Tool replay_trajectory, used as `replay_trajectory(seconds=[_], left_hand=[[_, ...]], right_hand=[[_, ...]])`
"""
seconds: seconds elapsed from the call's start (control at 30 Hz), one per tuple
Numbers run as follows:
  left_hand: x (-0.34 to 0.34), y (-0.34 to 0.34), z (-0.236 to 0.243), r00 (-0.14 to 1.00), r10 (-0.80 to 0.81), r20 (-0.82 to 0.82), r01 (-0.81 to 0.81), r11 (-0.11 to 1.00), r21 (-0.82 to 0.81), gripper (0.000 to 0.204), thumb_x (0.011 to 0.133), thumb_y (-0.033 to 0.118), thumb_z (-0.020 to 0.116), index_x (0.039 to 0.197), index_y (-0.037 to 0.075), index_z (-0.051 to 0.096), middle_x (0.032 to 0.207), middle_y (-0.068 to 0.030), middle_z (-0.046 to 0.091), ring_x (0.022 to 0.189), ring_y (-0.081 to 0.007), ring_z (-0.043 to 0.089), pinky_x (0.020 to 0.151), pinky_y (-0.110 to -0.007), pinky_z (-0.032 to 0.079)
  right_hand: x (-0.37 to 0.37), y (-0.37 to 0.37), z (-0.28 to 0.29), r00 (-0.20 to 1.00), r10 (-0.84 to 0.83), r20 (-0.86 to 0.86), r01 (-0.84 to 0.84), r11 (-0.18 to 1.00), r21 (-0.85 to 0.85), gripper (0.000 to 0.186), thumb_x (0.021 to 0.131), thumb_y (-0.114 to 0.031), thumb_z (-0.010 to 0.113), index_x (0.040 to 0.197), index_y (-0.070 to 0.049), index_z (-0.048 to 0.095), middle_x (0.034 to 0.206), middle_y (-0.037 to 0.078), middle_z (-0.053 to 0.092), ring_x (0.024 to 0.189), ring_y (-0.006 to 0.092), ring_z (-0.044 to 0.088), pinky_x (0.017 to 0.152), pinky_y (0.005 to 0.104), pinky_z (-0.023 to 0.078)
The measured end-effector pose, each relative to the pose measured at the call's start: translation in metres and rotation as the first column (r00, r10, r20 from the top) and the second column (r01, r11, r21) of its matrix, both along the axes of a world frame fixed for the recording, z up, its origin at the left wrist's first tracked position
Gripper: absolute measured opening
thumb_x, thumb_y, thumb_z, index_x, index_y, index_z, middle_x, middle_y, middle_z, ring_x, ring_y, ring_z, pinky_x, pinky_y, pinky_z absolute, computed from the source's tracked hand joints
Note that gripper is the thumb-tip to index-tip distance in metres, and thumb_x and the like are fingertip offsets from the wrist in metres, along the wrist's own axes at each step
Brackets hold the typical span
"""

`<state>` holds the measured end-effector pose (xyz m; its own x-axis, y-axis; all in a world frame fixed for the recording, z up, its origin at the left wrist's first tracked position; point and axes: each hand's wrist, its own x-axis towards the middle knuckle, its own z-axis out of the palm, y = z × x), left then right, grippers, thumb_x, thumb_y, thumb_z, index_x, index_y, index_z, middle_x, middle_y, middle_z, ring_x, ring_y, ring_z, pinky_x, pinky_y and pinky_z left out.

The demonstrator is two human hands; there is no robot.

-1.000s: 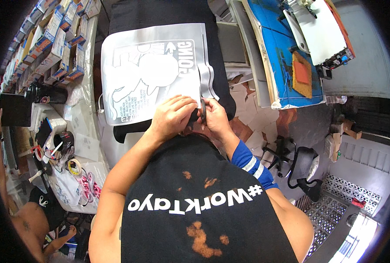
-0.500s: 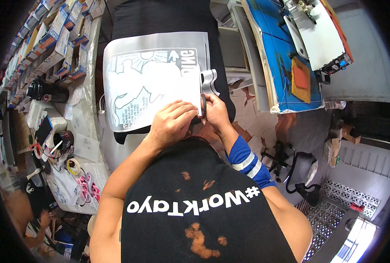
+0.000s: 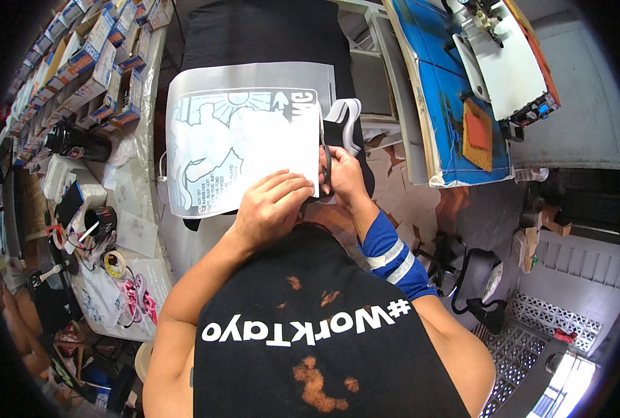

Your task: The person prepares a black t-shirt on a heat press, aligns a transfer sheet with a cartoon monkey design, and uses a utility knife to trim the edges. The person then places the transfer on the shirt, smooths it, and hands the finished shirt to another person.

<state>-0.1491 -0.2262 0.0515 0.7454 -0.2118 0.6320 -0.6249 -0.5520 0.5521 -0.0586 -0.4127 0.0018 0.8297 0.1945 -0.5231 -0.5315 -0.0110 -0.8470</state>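
A translucent film sheet (image 3: 184, 90) with a white printed picture lies across a black cloth-covered surface (image 3: 261, 35) in front of me. My left hand (image 3: 274, 203) lies over its lower right corner, fingers bent together and holding the edge. My right hand (image 3: 346, 177) is closed on dark-handled scissors (image 3: 326, 169) at the sheet's right edge; their blades point away from me along that edge. A narrow strip of film (image 3: 350, 125) curls off to the right of the blades. The thumb side of my right hand is partly hidden by the scissors.
On the left, a table (image 3: 158, 244) holds rows of small boxes (image 3: 90, 73), a black bottle (image 3: 76, 144) and a tape roll (image 3: 115, 263). At right stand a blue-topped table (image 3: 435, 90) and a black chair (image 3: 481, 275). Another person's arm (image 3: 28, 341) shows lower left.
The curled strip beside the blades stands out farther and has turned over to show a lighter side. The sheet appears slightly lower in view. Both hands keep their hold.
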Motion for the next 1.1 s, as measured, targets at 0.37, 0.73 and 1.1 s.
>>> replay_trajectory(seconds=[0.37, 0.73, 1.1], left_hand=[[-0.017, 0.003, 0.013, 1.000, -0.014, 0.004, 0.014, 1.000, 0.018, 0.021, 0.077, 0.001, 0.070, 0.098, 0.005, 0.068, 0.103, -0.0078, 0.072, 0.101, -0.0260, 0.071, 0.095, -0.043, 0.057], [-0.028, 0.014, -0.019, 0.833, 0.156, -0.531, -0.137, 0.988, 0.076, 0.053, 0.092, 0.034, 0.069, 0.133, 0.002, 0.057, 0.140, -0.0181, 0.054, 0.135, -0.0338, 0.046, 0.120, -0.061, 0.019], [0.065, 0.141, -0.061, 0.823, 0.476, -0.309, -0.144, 0.703, 0.697, 0.073, 0.085, 0.034, 0.075, 0.147, 0.009, 0.047, 0.160, -0.0112, 0.037, 0.151, -0.0418, 0.024, 0.119, -0.067, 0.017]], right_hand=[[0.033, 0.010, 0.006, 0.998, 0.027, 0.048, -0.028, 0.999, 0.022, 0.028, 0.099, -0.031, 0.066, 0.106, -0.004, 0.064, 0.074, 0.001, 0.057, 0.054, 0.0093, 0.057, 0.038, 0.0235, 0.039], [0.045, 0.015, 0.017, 0.992, -0.028, 0.120, 0.032, 0.999, -0.031, 0.031, 0.099, -0.020, 0.067, 0.121, 0.000, 0.060, 0.080, 0.002, 0.064, 0.055, 0.0077, 0.057, 0.039, 0.0232, 0.040], [-0.046, -0.053, 0.016, 0.994, 0.105, -0.020, -0.102, 0.989, 0.111, 0.038, 0.101, -0.023, 0.064, 0.133, -0.004, 0.054, 0.087, 0.003, 0.061, 0.064, 0.0093, 0.062, 0.053, 0.0245, 0.053]])
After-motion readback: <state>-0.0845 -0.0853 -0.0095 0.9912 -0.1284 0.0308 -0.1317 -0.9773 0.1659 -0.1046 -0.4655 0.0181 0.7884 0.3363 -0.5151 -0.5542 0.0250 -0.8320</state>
